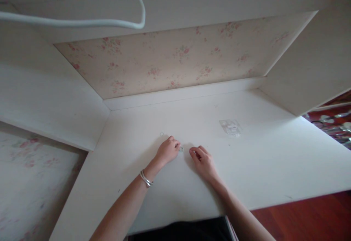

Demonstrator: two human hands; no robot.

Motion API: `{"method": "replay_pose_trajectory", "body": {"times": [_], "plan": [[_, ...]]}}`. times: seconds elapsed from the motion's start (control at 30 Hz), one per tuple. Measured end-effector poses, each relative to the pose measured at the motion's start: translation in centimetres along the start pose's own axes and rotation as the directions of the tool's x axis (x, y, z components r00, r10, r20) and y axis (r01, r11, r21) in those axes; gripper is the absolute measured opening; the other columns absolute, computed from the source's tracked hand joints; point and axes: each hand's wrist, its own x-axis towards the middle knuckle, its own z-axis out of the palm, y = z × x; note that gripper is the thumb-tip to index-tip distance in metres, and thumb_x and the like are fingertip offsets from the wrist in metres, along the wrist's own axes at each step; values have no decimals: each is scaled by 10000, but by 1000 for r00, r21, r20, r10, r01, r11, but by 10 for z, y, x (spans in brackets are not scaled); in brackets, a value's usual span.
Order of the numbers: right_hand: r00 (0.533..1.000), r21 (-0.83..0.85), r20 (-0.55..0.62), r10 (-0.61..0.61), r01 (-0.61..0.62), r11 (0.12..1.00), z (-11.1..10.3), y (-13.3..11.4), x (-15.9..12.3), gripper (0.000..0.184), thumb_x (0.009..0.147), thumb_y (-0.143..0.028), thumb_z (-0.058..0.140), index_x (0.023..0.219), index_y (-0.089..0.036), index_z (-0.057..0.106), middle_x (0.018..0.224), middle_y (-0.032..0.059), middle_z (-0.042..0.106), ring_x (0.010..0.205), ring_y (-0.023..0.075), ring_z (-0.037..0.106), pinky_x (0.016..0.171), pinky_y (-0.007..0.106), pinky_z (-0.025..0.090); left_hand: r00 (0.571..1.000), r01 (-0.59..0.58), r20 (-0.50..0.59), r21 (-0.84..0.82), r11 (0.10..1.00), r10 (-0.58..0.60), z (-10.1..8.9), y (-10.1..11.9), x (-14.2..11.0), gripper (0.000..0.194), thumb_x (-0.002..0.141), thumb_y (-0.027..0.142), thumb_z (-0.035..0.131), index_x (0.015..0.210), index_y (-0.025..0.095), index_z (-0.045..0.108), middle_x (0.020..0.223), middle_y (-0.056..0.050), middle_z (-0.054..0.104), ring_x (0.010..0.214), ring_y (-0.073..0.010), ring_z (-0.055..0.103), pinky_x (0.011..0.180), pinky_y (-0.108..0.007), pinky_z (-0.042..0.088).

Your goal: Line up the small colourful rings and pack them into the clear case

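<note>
My left hand (168,150), with a silver bangle on its wrist, is closed in a pinch over the white desk top (153,211). At its fingertips is a small thin ring (181,149), greyish and partly see-through. My right hand (203,161) is a short way to the right, thumb and forefinger pressed together. Anything between those fingertips is too small to make out. A second small ring (161,134) lies on the white surface just beyond my left hand. To the right of both hands lies a small clear plastic bag (230,128), its contents hard to make out.
White side panels (49,73) stand left and right, with flower-patterned wallpaper (178,56) at the back. Overhead at the upper left hangs a bent white tube (82,23). Reddish flooring (304,211) shows past the front edge. Shiny, jumbled items (333,126) are at the far right.
</note>
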Motion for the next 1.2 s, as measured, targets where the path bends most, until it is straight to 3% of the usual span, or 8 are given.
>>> {"method": "replay_pose_trajectory", "body": {"times": [0.17,0.3,0.4,0.53,0.7,0.8,0.87,1.2], "plan": [[1000,4,3,8,-8,1000,0,1,0,311,897,-393,415,867,-205,660,736,20,564,583,104,490,552,220,380,982,37,-183,-40,999,-44,-18,-17,-5,263,889,293,437,881,202,683,880,-49,636,859,-159,585,838,-272,435],[999,28,13,35,-35,999,2,6,5,312,887,-409,432,857,-199,660,704,18,553,586,118,489,559,236,384,940,94,-307,-183,979,-148,-30,-46,-32,284,891,338,433,895,180,668,900,-49,658,853,-159,595,810,-272,448],[997,37,79,25,-27,999,4,3,18,290,878,-396,452,848,-198,662,693,15,557,588,124,493,563,239,387,904,207,-299,-320,924,-306,-27,-66,-64,312,872,398,456,931,171,661,914,-49,675,828,-165,614,769,-277,469],[968,-39,232,-96,108,993,12,-20,49,248,885,-334,447,879,-209,661,747,16,598,642,121,529,610,232,390,844,296,-273,-480,826,-462,-16,-81,-101,350,855,447,468,961,172,656,949,-56,690,864,-180,633,805,-298,483],[856,-224,471,-214,351,909,42,-50,102,244,892,-299,450,994,-261,669,923,25,630,741,120,582,661,226,385,836,277,-265,-553,786,-481,-10,-82,-112,374,842,464,477,980,167,657,930,-54,694,843,-180,636,792,-298,493],[762,-316,604,-234,499,807,61,-57,127,246,887,-305,467,1019,-280,672,995,31,619,770,135,592,636,232,372,844,262,-263,-558,787,-467,-12,-83,-109,360,840,455,483,956,167,665,872,-41,693,778,-168,628,729,-279,494],[728,-316,640,-245,540,780,70,-57,137,234,883,-309,476,984,-279,685,992,28,616,761,136,591,620,233,366,846,260,-260,-560,787,-465,-14,-84,-107,361,841,458,485,948,165,666,805,-30,685,712,-157,613,663,-261,486],[725,-335,638,-260,565,754,69,-47,133,282,916,-244,420,802,-212,676,934,46,603,799,138,569,635,230,370,849,237,-253,-603,762,-465,-17,-86,-108,366,833,459,503,976,169,674,839,-33,688,736,-153,604,683,-256,473]]}}
